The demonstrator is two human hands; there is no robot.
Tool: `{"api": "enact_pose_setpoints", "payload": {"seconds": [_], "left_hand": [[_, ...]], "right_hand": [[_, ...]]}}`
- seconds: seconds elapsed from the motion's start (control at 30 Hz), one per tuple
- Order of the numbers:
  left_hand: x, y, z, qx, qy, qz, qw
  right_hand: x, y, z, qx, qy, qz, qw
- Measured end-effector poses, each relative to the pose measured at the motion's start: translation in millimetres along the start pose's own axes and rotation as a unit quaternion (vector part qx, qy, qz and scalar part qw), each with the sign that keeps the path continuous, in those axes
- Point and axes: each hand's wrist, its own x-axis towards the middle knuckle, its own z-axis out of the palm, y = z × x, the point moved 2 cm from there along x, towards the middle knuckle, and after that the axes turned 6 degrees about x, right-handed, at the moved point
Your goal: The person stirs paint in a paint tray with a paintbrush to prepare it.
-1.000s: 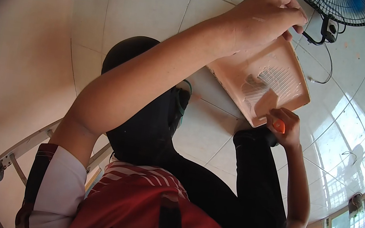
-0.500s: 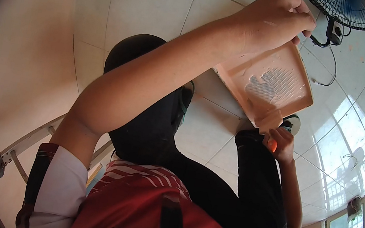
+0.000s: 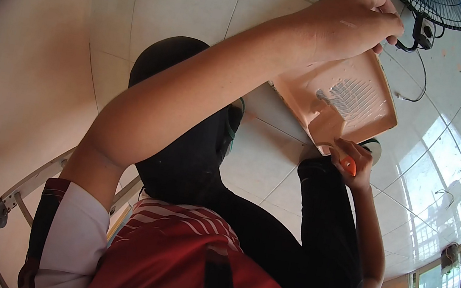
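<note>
A paint tray (image 3: pixel 376 82) coated in pale pink-orange paint, with a ribbed area, sits tilted at the upper right. My left hand (image 3: pixel 355 25) reaches across to its far edge, fingers curled at the rim, partly covering it. Near the tray's closest corner, my right hand (image 3: pixel 355 162) grips a flat paint-covered tool (image 3: pixel 327 125) by its orange-ended handle. The wide end of the tool lies inside the tray, beside the ribs.
A fan (image 3: pixel 444 10) with a black base and a cable stands beyond the tray on the tiled floor (image 3: pixel 187 1). My legs (image 3: pixel 319 230) are bent below the tray. A metal ladder (image 3: pixel 25 184) leans at the lower left, beside a wall.
My right hand has moved slightly up, pushing the tool's wide end farther into the tray. My left hand has shifted slightly up and right at the far edge.
</note>
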Motion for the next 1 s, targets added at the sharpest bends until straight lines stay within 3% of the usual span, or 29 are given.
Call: {"api": "enact_pose_setpoints", "payload": {"seconds": [0.2,0.4,0.5,0.6,0.67,0.77,0.9,1.0], "left_hand": [[1,0,1,-0.009,-0.005,-0.005,1.000],[-7,12,3,0.020,-0.020,-0.019,0.999],[-13,13,5,0.033,-0.018,0.027,0.999],[-7,8,10,-0.001,-0.029,0.046,0.999],[1,3,12,0.086,0.016,0.087,0.992],[-13,22,6,0.068,-0.008,0.010,0.998],[-18,23,5,0.061,0.002,0.007,0.998],[-18,27,10,0.064,0.016,0.062,0.996]], "right_hand": [[-26,4,-19,-0.039,0.011,-0.015,0.999],[-22,11,10,-0.084,-0.018,-0.057,0.995],[-3,4,28,-0.088,-0.022,-0.074,0.993],[19,0,35,-0.045,0.033,-0.081,0.995],[31,-6,39,-0.028,0.037,-0.062,0.997],[38,-14,30,-0.013,0.035,-0.036,0.999],[31,-18,7,-0.060,0.024,-0.068,0.996],[22,-16,-1,-0.088,0.003,-0.104,0.991]]}}
